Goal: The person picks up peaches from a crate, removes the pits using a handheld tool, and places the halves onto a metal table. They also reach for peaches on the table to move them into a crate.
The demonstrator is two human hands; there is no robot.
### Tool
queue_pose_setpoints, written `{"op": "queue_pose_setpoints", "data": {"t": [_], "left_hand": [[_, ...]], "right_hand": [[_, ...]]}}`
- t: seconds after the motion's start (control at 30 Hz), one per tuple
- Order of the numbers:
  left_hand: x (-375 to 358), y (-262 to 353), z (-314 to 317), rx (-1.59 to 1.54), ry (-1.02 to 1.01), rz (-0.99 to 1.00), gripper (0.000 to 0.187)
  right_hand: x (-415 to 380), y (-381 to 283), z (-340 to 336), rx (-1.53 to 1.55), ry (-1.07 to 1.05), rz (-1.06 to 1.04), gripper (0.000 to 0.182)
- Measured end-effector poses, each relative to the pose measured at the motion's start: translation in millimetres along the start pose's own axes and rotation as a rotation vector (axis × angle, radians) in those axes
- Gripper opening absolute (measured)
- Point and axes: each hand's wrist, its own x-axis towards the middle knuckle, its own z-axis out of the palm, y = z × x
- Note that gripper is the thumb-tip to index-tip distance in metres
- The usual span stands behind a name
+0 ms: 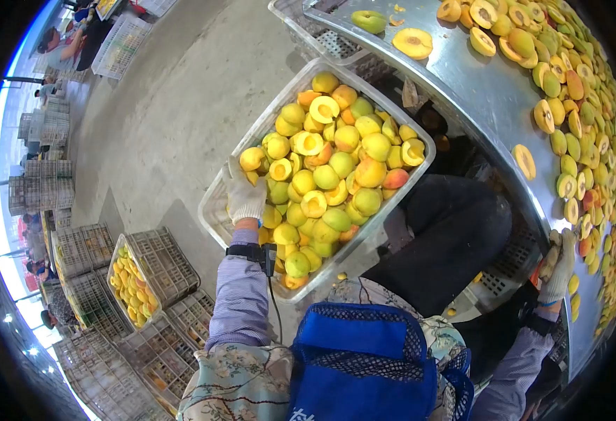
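Note:
My left hand [245, 195], in a white knit glove, is at the left side of a pale plastic crate [213, 210]. Its fingers are curled around a yellow-orange peach half [252, 158] on top of the fruit. Yellow and green-yellow peach halves [341, 164] fill the crate, some cut side up with hollow centres. My right hand [559, 265], also gloved and stained brown at the fingers, is by the near edge of the metal table [486, 105]. Its fingers are bent, and what they hold is hidden; something orange-red shows beside them.
Cut peaches [580, 140], many with stones, lie heaped across the table. Another crate [322, 35] stands beyond the full one. Stacked crates [87, 249], one filled crate [134, 284] and other people [66, 49] are at left. A blue bag [364, 351] rests at my waist.

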Motion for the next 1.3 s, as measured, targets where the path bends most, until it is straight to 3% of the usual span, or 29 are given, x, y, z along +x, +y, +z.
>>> {"op": "queue_pose_setpoints", "data": {"t": [0.07, 0.17, 0.2, 0.23, 0.3, 0.33, 0.37, 0.43, 0.47, 0.5, 0.57, 0.63, 0.7, 0.77, 0.83, 0.87, 0.97, 1.0, 1.07, 1.1, 1.17, 1.23, 1.3], "left_hand": [[-2, -6, -11, 0.023, -0.227, -0.052, 0.069], [1, -43, -18, -0.093, -0.164, 0.001, 0.072], [-3, -42, -21, -0.728, -0.231, -0.276, 0.060], [-3, -53, -20, -0.724, -0.231, -0.274, 0.060], [-1, -70, -22, -0.543, -0.269, -0.135, 0.052], [-4, -66, -23, -0.265, -0.183, -0.145, 0.045], [-7, -60, -22, -0.266, -0.184, -0.144, 0.045], [-12, -47, -18, 0.098, 0.013, 0.283, 0.045], [-16, -49, -10, 0.190, -0.004, 0.297, 0.045], [-14, -47, -12, 0.192, -0.008, 0.293, 0.045], [1, -32, -16, 0.227, -0.129, 0.027, 0.045], [15, -25, -25, 0.246, -0.248, 0.072, 0.047], [15, -6, -32, 0.350, -0.177, 0.285, 0.053], [1, 14, -13, 0.205, -0.209, 0.254, 0.060], [-7, -16, 39, 0.397, -0.064, 0.551, 0.062], [-3, -3, 33, 0.398, -0.214, 0.452, 0.063], [-7, 34, 11, 0.432, -0.304, 0.392, 0.060], [-14, 73, -6, 0.371, -0.356, 0.426, 0.058], [-26, 101, 18, -0.051, -0.282, 0.541, 0.059], [-32, 132, 20, -0.134, -0.384, 0.602, 0.062], [-45, 170, 39, -0.044, -0.448, 0.719, 0.065], [-52, 194, 59, 0.021, -0.470, 0.718, 0.066], [-47, 209, 67, 0.103, -0.653, 0.636, 0.068]], "right_hand": [[2, 2, 0, -0.012, -0.012, -0.024, 0.021], [7, 7, 3, 0.004, 0.060, -0.093, 0.025], [8, 9, 6, 0.032, 0.133, -0.137, 0.027], [2, 5, 11, 0.034, 0.133, -0.134, 0.027], [-14, -7, 22, 0.013, 0.065, -0.041, 0.028], [-13, -5, 22, 0.014, 0.064, -0.042, 0.028], [-10, -3, 21, 0.037, 0.092, -0.048, 0.028], [-12, -6, 24, 0.054, 0.122, -0.055, 0.028], [-16, -10, 28, 0.036, 0.130, -0.026, 0.029], [-19, -12, 30, 0.016, 0.137, 0.006, 0.029], [-15, -8, 25, -0.003, 0.107, -0.011, 0.030], [-9, -3, 15, -0.018, 0.088, -0.030, 0.031], [-2, 5, 9, 0.007, 0.068, -0.078, 0.031], [-1, 5, 3, -0.031, 0.084, -0.105, 0.032], [-8, -6, 8, -0.005, 0.027, 0.009, 0.029], [-27, -26, 22, -0.120, -0.002, 0.103, 0.033], [-22, -15, 27, -0.061, 0.102, 0.027, 0.036], [-13, -10, 23, -0.044, 0.103, 0.006, 0.038], [-11, -3, 27, -0.009, 0.141, -0.012, 0.038], [-12, -3, 27, 0.022, 0.173, -0.039, 0.038], [-20, -12, 28, -0.014, 0.133, 0.005, 0.038], [-22, -16, 27, -0.047, 0.085, 0.049, 0.038], [-20, -16, 27, -0.037, 0.088, 0.070, 0.039]]}}
